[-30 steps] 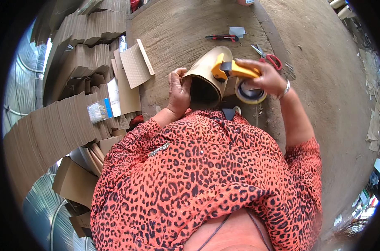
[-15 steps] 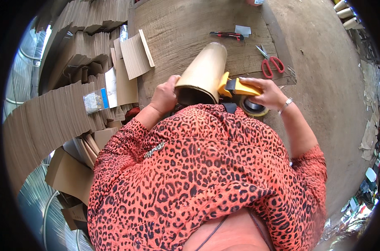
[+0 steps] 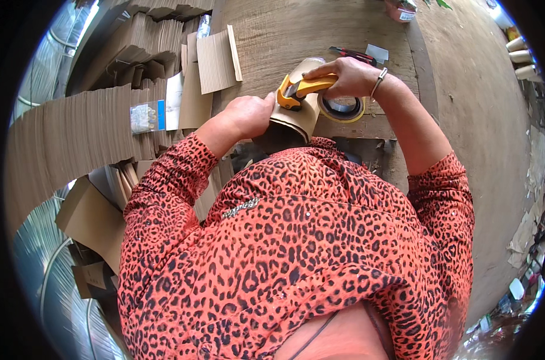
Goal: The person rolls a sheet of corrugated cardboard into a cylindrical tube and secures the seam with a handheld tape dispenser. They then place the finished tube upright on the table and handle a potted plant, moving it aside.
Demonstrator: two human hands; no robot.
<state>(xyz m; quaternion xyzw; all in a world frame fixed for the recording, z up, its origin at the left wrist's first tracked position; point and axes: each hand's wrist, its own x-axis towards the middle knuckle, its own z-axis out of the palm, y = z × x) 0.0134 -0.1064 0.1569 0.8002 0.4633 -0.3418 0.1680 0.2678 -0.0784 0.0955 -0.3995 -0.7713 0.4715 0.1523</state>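
Gripping the yellow tape dispenser (image 3: 299, 91), the right hand (image 3: 347, 75) presses it flat on the upper face of the rolled cardboard tube (image 3: 298, 99), fingers clenched round the handle; the tape roll (image 3: 343, 109) hangs just right of the tube. Left hand (image 3: 247, 115) is closed against the tube's left flank, bracing it. Tube is plain brown, its long axis running away from the body over the wooden table (image 3: 272, 36), near end dark and open at the chest.

Small clear plastic packet (image 3: 144, 116), blue-edged, on cardboard stack (image 3: 68, 138) at left; white label slip (image 3: 377, 53) on table (image 3: 464, 120).
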